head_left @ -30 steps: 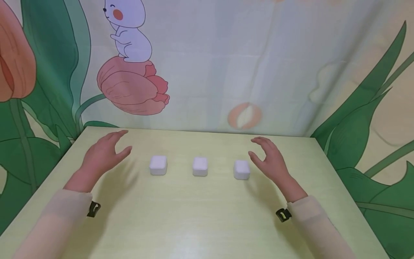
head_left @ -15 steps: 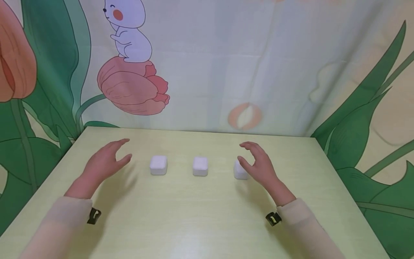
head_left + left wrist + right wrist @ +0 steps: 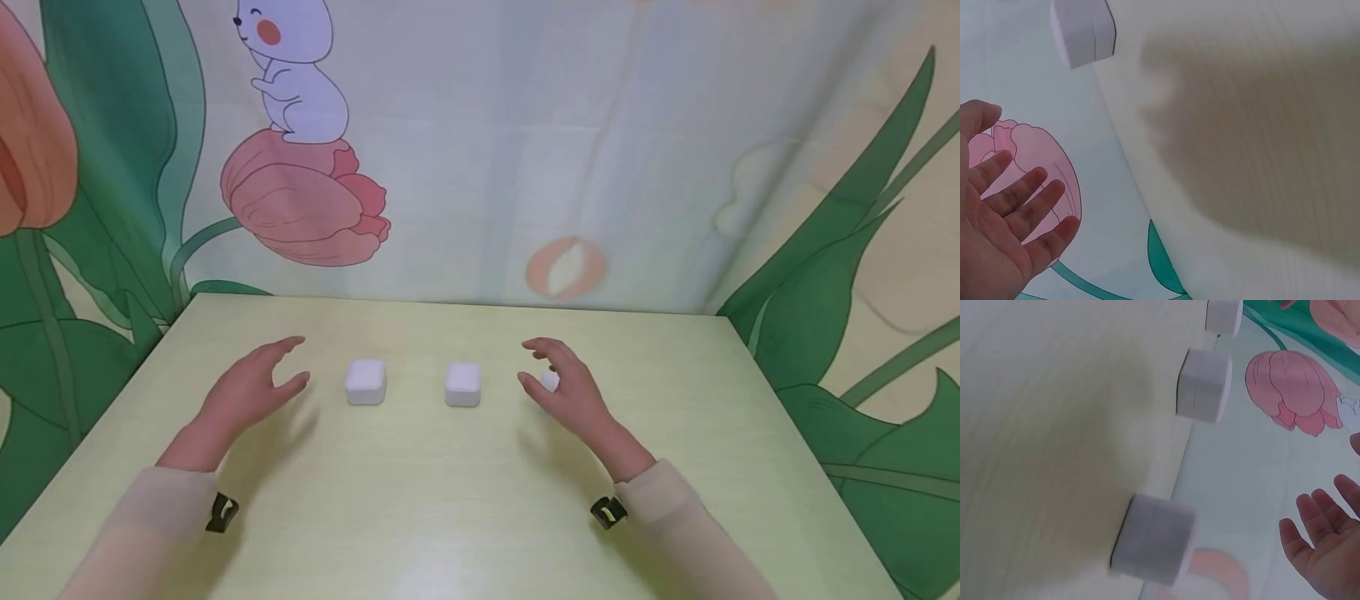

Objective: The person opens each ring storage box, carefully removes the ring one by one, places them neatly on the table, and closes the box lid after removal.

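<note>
Three white blocks with rounded edges sit in a row on the pale table: a left block (image 3: 366,382), a middle block (image 3: 462,384) and a right block (image 3: 551,381). My left hand (image 3: 242,390) hovers over the table to the left of the left block, fingers spread and holding nothing. Above the table, my right hand (image 3: 570,392) hides most of the right block from the head camera. In the right wrist view that right block (image 3: 1155,539) stands apart from the relaxed fingers (image 3: 1315,519). The left wrist view shows one block (image 3: 1083,32) beyond the loosely bent left fingers.
The pale wood-grain table (image 3: 420,517) ends at a back edge against a printed curtain (image 3: 465,167) with flowers and a white cartoon animal. A small black wrist device (image 3: 608,512) sits at the right cuff, another black device (image 3: 222,512) at the left.
My right hand has moved left, from beside the right block to in front of it in the head view. My left hand has shifted slightly toward me. The blocks stay in their places.
</note>
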The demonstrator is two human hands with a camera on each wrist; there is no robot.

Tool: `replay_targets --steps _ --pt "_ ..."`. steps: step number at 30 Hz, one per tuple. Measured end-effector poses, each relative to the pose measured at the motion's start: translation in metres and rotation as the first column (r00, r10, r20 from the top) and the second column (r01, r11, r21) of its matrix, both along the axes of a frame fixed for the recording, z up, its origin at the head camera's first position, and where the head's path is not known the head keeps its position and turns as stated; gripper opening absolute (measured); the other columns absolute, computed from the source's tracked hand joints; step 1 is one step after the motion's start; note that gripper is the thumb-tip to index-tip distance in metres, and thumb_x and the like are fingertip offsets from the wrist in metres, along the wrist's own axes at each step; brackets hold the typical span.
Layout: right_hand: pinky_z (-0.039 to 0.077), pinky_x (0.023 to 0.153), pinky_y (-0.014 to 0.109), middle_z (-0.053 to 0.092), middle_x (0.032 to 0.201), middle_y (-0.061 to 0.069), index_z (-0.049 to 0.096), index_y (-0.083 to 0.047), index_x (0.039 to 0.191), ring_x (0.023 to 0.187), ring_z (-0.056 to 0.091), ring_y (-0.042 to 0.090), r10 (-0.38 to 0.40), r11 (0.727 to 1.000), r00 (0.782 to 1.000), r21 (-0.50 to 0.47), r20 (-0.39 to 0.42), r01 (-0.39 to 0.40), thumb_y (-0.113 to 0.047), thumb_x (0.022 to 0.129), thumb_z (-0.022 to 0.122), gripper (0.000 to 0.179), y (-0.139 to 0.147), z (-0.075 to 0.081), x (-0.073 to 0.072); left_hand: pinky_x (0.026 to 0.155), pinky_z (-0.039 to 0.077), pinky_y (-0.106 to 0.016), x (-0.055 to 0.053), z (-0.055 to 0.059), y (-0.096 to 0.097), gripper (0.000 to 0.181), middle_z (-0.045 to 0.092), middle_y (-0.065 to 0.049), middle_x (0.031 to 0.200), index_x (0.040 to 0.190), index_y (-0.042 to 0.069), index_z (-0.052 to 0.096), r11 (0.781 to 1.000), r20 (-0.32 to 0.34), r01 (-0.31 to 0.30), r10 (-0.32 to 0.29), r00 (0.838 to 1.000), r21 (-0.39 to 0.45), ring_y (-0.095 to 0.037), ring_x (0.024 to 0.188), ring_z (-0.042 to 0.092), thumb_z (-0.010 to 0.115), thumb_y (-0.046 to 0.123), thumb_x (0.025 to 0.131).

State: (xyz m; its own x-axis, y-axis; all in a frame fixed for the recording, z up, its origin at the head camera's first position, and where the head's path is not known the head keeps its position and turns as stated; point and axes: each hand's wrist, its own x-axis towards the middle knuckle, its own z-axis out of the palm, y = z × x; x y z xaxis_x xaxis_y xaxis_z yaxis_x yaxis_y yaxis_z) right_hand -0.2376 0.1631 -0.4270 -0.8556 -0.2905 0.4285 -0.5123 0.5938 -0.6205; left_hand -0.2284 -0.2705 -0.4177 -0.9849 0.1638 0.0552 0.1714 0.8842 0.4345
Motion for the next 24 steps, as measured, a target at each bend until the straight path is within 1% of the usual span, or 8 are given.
replay_targets --steps 6,11,17,21,24 --pt "0.057 0.095 0.055 0.064 0.136 0.019 0.06 -0.003 0.134 0.118 0.066 0.035 0.046 0.999 0.999 -0.023 0.023 -0.045 -0.014 0.094 0.07 0.042 -0.016 -0.003 0.001 0.107 0.045 -0.066 0.001 -0.005 0.003 0.064 0.05 -0.035 0.148 0.151 -0.003 0.042 0.999 -0.007 0.017 -0.016 1.0 0.041 -0.053 0.13 0.054 0.063 0.028 0.099" --pt "0.056 0.096 0.058 0.063 0.138 0.019 0.059 -0.002 0.135 0.12 0.065 0.037 0.087 0.995 0.994 -0.062 0.064 -0.083 -0.014 0.095 0.069 0.043 -0.027 -0.004 0.004 0.104 0.047 -0.066 0.002 -0.01 0.007 0.064 0.054 -0.034 0.144 0.151 -0.003 0.042 0.998 -0.01 0.024 -0.023 1.0 0.062 -0.053 0.129 0.056 0.064 0.026 0.098" --pt "0.055 0.098 0.058 0.062 0.139 0.019 0.058 -0.003 0.137 0.122 0.064 0.036 0.121 0.99 0.988 -0.086 0.097 -0.112 -0.015 0.095 0.069 0.045 -0.043 -0.006 0.006 0.105 0.047 -0.067 0.001 -0.015 0.011 0.067 0.054 -0.035 0.144 0.152 -0.003 0.04 0.994 0.03 0.023 -0.026 0.999 0.103 -0.054 0.131 0.053 0.066 0.026 0.097" --pt "0.054 0.1 0.057 0.06 0.142 0.017 0.055 -0.004 0.141 0.123 0.062 0.035 0.139 0.987 0.98 -0.094 0.143 -0.127 -0.016 0.095 0.069 0.049 -0.054 -0.009 0.007 0.104 0.047 -0.067 0.0 -0.018 0.013 0.07 0.053 -0.035 0.144 0.152 -0.003 0.039 0.991 0.05 0.028 -0.035 0.998 0.129 -0.054 0.131 0.053 0.068 0.025 0.095" --pt "0.053 0.1 0.058 0.06 0.143 0.017 0.053 -0.004 0.143 0.124 0.062 0.034 0.157 0.986 0.973 -0.089 0.169 -0.143 -0.017 0.095 0.068 0.051 -0.062 -0.012 0.007 0.106 0.046 -0.068 -0.001 -0.021 0.015 0.072 0.051 -0.034 0.147 0.153 -0.002 0.037 0.99 0.084 0.017 -0.029 0.996 0.14 -0.053 0.133 0.051 0.069 0.025 0.095"
